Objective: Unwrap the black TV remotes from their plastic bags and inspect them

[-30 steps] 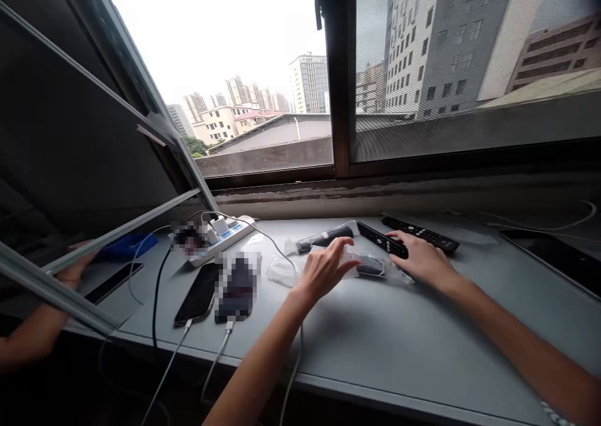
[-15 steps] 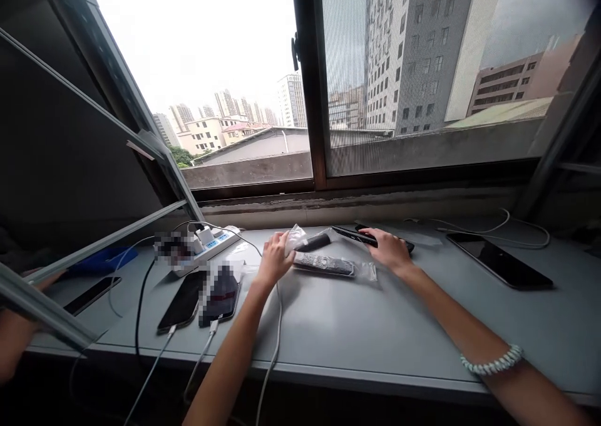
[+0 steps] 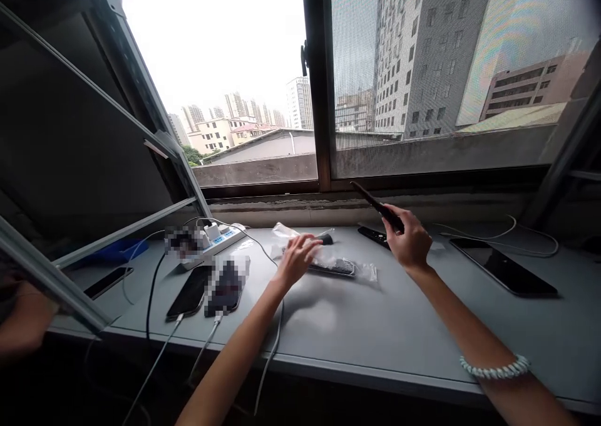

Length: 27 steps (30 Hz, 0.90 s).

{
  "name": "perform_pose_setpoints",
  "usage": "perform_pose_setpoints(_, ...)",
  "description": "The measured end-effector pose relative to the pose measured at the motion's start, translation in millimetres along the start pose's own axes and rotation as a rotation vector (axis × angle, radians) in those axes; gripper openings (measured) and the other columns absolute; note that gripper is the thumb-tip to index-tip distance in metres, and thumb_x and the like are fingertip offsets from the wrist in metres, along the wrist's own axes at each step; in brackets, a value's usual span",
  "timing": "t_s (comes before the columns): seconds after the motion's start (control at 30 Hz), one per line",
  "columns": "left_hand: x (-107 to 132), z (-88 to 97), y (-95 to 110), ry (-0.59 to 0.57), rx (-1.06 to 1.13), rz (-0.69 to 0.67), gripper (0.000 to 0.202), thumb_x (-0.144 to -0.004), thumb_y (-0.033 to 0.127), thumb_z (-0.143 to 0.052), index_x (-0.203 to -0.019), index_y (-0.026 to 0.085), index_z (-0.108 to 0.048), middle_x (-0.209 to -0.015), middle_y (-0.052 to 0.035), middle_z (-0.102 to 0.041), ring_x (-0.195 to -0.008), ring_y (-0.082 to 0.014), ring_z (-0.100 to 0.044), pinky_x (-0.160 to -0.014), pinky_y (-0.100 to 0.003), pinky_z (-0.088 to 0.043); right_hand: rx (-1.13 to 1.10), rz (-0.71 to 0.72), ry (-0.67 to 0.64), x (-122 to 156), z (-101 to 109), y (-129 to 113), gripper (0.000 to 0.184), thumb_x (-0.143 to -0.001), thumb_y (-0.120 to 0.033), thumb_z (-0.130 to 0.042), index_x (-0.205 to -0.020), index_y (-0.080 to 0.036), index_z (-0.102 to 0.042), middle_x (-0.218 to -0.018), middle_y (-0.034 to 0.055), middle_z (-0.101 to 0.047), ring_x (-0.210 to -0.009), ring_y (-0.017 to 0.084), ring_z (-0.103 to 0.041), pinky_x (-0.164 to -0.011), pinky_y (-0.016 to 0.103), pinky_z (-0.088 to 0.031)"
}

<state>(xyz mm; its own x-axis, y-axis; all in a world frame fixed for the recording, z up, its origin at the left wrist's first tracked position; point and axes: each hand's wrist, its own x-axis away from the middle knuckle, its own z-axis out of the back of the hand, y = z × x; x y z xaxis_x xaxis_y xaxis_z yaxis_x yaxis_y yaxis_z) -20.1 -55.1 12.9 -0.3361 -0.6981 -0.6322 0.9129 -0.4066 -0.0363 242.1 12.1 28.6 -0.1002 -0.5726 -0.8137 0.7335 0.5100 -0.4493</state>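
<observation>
My right hand (image 3: 407, 238) grips one end of a slim black remote control (image 3: 375, 202), seen edge-on and raised at a tilt above the desk. Below it, another black remote control (image 3: 372, 232) lies on the surface, partly hidden by that hand. My left hand (image 3: 298, 258), fingers stretched and slightly bent, hovers over or touches clear plastic wrapping (image 3: 282, 230); contact is hard to judge. Beside its fingertips lie a dark rounded object (image 3: 325, 239) in plastic and a bagged remote control (image 3: 339, 267), both partly covered.
Two charging phones (image 3: 190, 293) lie left on the grey desk (image 3: 366, 332), near a white power strip (image 3: 220, 240). A cable (image 3: 278, 326) crosses the front edge. A black tablet (image 3: 502, 266) lies right. Another person's arm (image 3: 25, 319) shows beyond the metal frame (image 3: 126, 219).
My right hand has lifted one black remote control off the desk and tilted it up. My left hand has let go of the plastic wrapping and shifted right, over the bagged things.
</observation>
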Motion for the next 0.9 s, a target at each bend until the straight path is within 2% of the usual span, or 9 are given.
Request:
perform_pose_setpoints(0.07, -0.3, -8.0, 4.7, -0.159, 0.027, -0.045, 0.032, -0.08, 0.011, -0.052, -0.109, 0.023, -0.058, -0.114, -0.0059, -0.055, -0.107, -0.0205, -0.051, -0.091, -0.037, -0.04, -0.002, -0.069, 0.048, -3.5, 3.3, -0.3, 0.032, -0.093, -0.032, -0.04, -0.119, -0.018, -0.052, -0.113, 0.0076, -0.056, -0.099, 0.021, -0.054, -0.079, 0.027, -0.043)
perform_pose_setpoints(0.13, -0.6, -11.3, 5.2, -0.209, 0.034, -0.055, 0.028, -0.078, 0.009, -0.053, -0.101, 0.022, -0.062, -0.113, -0.0056, -0.056, -0.106, -0.0205, -0.052, -0.092, -0.037, -0.04, -0.017, -0.102, 0.089, -5.3, 3.5, 0.7, 0.036, -0.092, -0.035, -0.04, -0.121, -0.015, -0.048, -0.115, 0.0096, -0.055, -0.098, 0.021, -0.055, -0.081, 0.028, -0.043)
perform_pose_setpoints(0.2, -1.4, -9.0, 2.5, -0.165, 0.03, -0.024, 0.025, -0.078, 0.006, -0.051, -0.093, 0.022, -0.064, -0.109, -0.0043, -0.058, -0.101, -0.0191, -0.054, -0.091, -0.036, -0.041, -0.035, -0.075, 0.085, -4.8, 1.7, 2.1, 0.038, -0.092, -0.035, -0.04, -0.123, -0.014, -0.047, -0.116, 0.0097, -0.054, -0.102, 0.022, -0.053, -0.084, 0.028, -0.042)
perform_pose_setpoints(0.3, -2.5, 0.6, -2.6, -0.019, 0.016, 0.051, 0.029, -0.08, 0.002, -0.045, -0.091, 0.022, -0.064, -0.103, -0.0022, -0.061, -0.093, -0.0164, -0.057, -0.09, -0.035, -0.041, -0.011, 0.02, -0.03, 0.7, -0.8, 3.1, 0.036, -0.095, -0.032, -0.037, -0.125, -0.019, -0.049, -0.119, 0.0062, -0.053, -0.106, 0.02, -0.051, -0.083, 0.026, -0.042)
perform_pose_setpoints(0.47, -0.7, 8.9, -3.6, 0.181, -0.001, 0.108, 0.024, -0.084, 0.009, -0.043, -0.091, 0.02, -0.063, -0.1, -0.0035, -0.062, -0.091, -0.0167, -0.056, -0.091, -0.036, -0.039, 0.097, 0.235, -0.227, 12.9, 0.7, -4.6, 0.047, -0.093, -0.009, -0.03, -0.123, -0.035, -0.054, -0.124, -0.0062, -0.051, -0.109, 0.016, -0.049, -0.083, 0.025, -0.04)
perform_pose_setpoints(0.6, 1.1, 5.7, -1.2, 0.181, 0.014, 0.133, 0.019, -0.084, 0.012, -0.046, -0.084, 0.021, -0.062, -0.102, -0.0035, -0.06, -0.096, -0.0171, -0.055, -0.09, -0.035, -0.039, 0.126, 0.28, -0.249, 16.8, 3.8, -14.5, 0.052, -0.09, -0.003, -0.032, -0.115, -0.039, -0.06, -0.123, -0.0088, -0.051, -0.117, 0.016, -0.042, -0.096, 0.03, -0.033)
perform_pose_setpoints(0.7, 1.3, 3.5, -0.5, 0.152, 0.036, 0.132, 0.017, -0.083, 0.011, -0.046, -0.078, 0.02, -0.06, -0.101, -0.0033, -0.059, -0.095, -0.0167, -0.055, -0.089, -0.034, -0.039, 0.11, 0.295, -0.234, 16.8, 5.2, -17.2, 0.051, -0.09, -0.004, -0.034, -0.111, -0.041, -0.062, -0.121, -0.0087, -0.053, -0.117, 0.017, -0.042, -0.097, 0.032, -0.031)
perform_pose_setpoints(0.8, 1.0, 1.6, -0.6, 0.123, 0.055, 0.107, 0.02, -0.079, 0.005, -0.043, -0.074, 0.02, -0.055, -0.098, -0.0031, -0.059, -0.09, -0.0158, -0.056, -0.086, -0.032, -0.04, 0.024, 0.298, -0.193, 15.9, 5.0, -17.5, 0.05, -0.093, -0.007, -0.029, -0.11, -0.04, -0.063, -0.121, -0.0084, -0.053, -0.116, 0.015, -0.044, -0.097, 0.031, -0.033)
perform_pose_setpoints(0.9, -0.3, -0.2, -1.0, 0.088, 0.051, 0.091, 0.025, -0.073, 0.0, -0.04, -0.077, 0.021, -0.053, -0.097, -0.0024, -0.059, -0.088, -0.0161, -0.056, -0.085, -0.031, -0.04, -0.126, 0.232, -0.18, 14.8, 2.2, -20.4, 0.037, -0.095, -0.019, -0.033, -0.116, -0.032, -0.06, -0.122, -0.0049, -0.053, -0.113, 0.015, -0.047, -0.095, 0.027, -0.037)
